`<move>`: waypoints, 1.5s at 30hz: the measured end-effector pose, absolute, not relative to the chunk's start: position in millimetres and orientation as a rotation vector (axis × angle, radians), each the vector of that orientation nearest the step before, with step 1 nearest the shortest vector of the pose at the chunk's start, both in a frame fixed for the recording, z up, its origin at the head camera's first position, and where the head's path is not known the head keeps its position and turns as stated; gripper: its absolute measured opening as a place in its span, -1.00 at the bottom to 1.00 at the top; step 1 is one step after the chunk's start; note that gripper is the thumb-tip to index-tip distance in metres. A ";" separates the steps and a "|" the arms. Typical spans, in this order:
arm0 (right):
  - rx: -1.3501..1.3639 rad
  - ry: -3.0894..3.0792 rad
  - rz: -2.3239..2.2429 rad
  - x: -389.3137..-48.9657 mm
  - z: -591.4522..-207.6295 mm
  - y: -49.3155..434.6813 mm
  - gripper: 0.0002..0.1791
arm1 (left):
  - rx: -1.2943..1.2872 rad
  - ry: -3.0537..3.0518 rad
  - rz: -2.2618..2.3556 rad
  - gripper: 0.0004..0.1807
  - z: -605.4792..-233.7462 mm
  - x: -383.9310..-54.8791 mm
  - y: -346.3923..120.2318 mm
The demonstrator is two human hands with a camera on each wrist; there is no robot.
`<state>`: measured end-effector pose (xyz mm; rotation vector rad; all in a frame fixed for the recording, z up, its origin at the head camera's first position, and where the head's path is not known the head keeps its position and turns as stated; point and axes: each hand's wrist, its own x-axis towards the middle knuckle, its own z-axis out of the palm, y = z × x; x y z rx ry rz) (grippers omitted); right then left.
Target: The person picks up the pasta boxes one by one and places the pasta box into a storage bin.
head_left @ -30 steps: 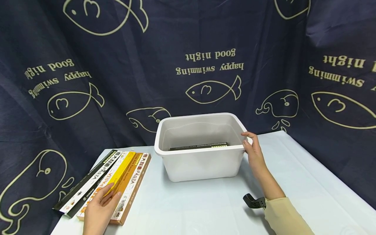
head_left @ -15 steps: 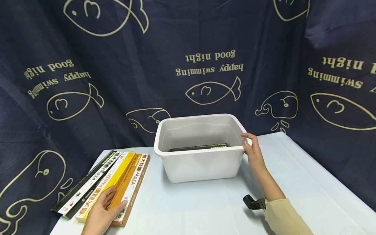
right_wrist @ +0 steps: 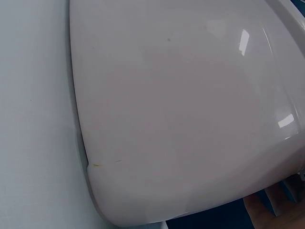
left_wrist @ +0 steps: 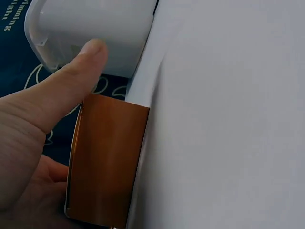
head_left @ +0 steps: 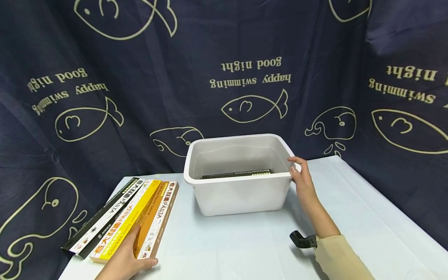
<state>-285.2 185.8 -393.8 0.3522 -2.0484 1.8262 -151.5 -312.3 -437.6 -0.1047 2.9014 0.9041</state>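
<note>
My left hand point(head_left: 126, 256) spans the near end of the orange pasta box point(head_left: 150, 217), its fingers dipping along the box's left side. The thumb point(left_wrist: 71, 81) sticks out straight past the other side; in the left wrist view it passes over a top corner of the orange end face. The box lies flat, the rightmost of several pasta boxes. A yellow pasta box point(head_left: 129, 221) lies right beside it. My right hand point(head_left: 303, 182) grips the right rim of a white plastic bin point(head_left: 241, 196), thumb on the near side. Inside the bin, a black box point(head_left: 238, 174) shows above the front rim.
Black-and-white pasta boxes point(head_left: 105, 216) lie at the far left of the row. A dark curtain point(head_left: 245, 46) with fish drawings hangs behind the pale table point(head_left: 224, 249). A black strap point(head_left: 302, 240) sits at the right wrist.
My left hand has shifted from above the boxes down around the orange box, and its thumb has spread to the right past that box. The right hand stays on the bin rim.
</note>
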 end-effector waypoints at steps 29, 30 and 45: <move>0.351 -2.043 1.823 -285.9 -394.4 186.0 -0.56 | -0.220 3.166 0.946 0.14 -433.9 -144.9 -311.7; 0.350 -2.042 1.824 -285.8 -394.5 185.9 -0.56 | -0.218 3.196 0.977 0.10 -434.2 -143.8 -311.2; 0.334 -2.049 1.822 -285.0 -394.3 185.7 -0.57 | -0.478 2.982 1.858 -0.21 -435.4 -143.3 -304.5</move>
